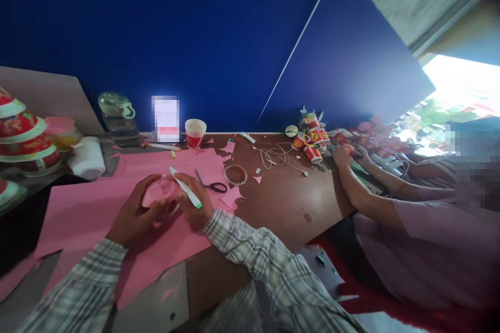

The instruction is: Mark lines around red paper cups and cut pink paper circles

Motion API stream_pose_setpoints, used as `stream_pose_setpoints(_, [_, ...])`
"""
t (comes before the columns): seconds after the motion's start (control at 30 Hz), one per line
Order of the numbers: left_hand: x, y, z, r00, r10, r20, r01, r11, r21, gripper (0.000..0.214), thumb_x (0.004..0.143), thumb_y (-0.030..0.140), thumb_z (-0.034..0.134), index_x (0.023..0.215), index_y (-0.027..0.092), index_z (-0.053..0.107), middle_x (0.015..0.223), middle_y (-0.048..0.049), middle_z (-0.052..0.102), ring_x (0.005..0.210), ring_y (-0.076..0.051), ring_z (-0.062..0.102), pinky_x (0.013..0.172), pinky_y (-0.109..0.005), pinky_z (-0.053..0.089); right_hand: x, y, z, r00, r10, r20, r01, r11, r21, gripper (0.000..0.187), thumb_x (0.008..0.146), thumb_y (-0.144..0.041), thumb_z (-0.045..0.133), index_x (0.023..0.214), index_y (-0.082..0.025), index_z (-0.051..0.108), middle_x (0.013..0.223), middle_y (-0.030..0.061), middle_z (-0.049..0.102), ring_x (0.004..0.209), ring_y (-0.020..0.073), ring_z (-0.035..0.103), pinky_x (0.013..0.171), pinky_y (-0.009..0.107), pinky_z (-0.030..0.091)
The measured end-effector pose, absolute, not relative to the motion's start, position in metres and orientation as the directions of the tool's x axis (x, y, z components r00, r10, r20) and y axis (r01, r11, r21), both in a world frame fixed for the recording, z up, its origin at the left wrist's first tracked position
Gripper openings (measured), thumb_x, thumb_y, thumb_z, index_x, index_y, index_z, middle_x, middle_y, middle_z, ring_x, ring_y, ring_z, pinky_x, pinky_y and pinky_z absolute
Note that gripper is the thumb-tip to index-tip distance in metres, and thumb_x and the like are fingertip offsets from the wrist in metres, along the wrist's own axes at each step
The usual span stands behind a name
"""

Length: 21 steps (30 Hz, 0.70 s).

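My left hand (135,213) is curled around a rounded piece of pink paper (159,191), held above the table. A pale curved rim shows under it, partly hidden by my fingers. My right hand (194,218) grips a white marker (186,187) with a green end and also touches the pink piece's right side. Large pink paper sheets (86,213) lie beneath both hands. Just right of my right hand are black-handled scissors (215,186) and a clear ring-shaped roll (236,175), with pink paper scraps (231,197) beside them.
At the back stand a water bottle (120,122), a lit screen (166,119) and a paper cup (194,134). Stacked red bowls (27,138) and a white roll (88,157) are left. White earphones (273,156) and bundled cups (312,140) lie right, near a co-worker's arms (363,192).
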State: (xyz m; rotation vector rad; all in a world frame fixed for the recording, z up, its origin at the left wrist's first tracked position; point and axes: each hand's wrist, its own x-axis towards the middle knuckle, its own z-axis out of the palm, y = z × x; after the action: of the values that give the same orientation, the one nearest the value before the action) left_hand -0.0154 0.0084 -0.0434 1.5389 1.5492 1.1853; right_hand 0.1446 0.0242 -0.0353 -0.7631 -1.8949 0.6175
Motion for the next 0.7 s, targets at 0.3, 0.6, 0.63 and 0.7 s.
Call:
stream_pose_setpoints(0.3, [-0.013, 0.009, -0.037, -0.148, 0.989, -0.019, 0.198, 0.049, 0.979, 0.087, 0.040, 0.058, 0.060, 0.118, 0.025, 0.037, 0.098, -0.0071, 0.057, 0.064, -0.018, 0.058, 0.045, -0.035, 0.049, 0.141, 0.027, -0.041, -0.298, 0.773, 0.560, 0.131, 0.615, -0.778, 0.035, 0.093, -0.025, 0.043, 0.126, -0.015, 0.042, 0.123, 0.0132, 0.062, 0.118, 0.0188, 0.059, 0.103, 0.034, 0.046])
stream_pose_setpoints(0.6, [-0.012, 0.014, -0.049, -0.202, 0.937, 0.285, 0.446, -0.171, 0.878, 0.075, 0.044, 0.060, 0.056, 0.105, 0.018, 0.045, 0.106, -0.0106, 0.054, 0.099, -0.026, 0.051, 0.084, -0.044, 0.042, 0.145, 0.024, -0.047, -0.195, 0.555, 0.809, 0.257, 0.825, -0.504, 0.027, 0.091, -0.031, 0.039, 0.106, -0.018, 0.057, 0.091, 0.0088, 0.066, 0.090, 0.0216, 0.065, 0.087, 0.039, 0.052])
stream_pose_setpoints(0.63, [-0.012, 0.015, -0.051, -0.200, 0.927, 0.318, 0.473, -0.193, 0.859, 0.075, 0.045, 0.060, 0.055, 0.105, 0.018, 0.045, 0.106, -0.0109, 0.053, 0.100, -0.026, 0.050, 0.086, -0.045, 0.040, 0.146, 0.023, -0.048, -0.221, 0.545, 0.808, 0.270, 0.831, -0.487, 0.026, 0.090, -0.032, 0.039, 0.105, -0.019, 0.058, 0.087, 0.0080, 0.066, 0.086, 0.0216, 0.065, 0.085, 0.039, 0.053])
stream_pose_setpoints(0.7, [-0.012, 0.016, -0.055, -0.182, 0.908, 0.377, 0.523, -0.236, 0.819, 0.073, 0.047, 0.060, 0.053, 0.106, 0.017, 0.044, 0.105, -0.0110, 0.053, 0.100, -0.025, 0.050, 0.088, -0.045, 0.038, 0.145, 0.021, -0.051, -0.268, 0.541, 0.797, 0.302, 0.833, -0.463, 0.025, 0.088, -0.030, 0.040, 0.104, -0.023, 0.057, 0.083, 0.0067, 0.066, 0.082, 0.0219, 0.066, 0.082, 0.040, 0.053])
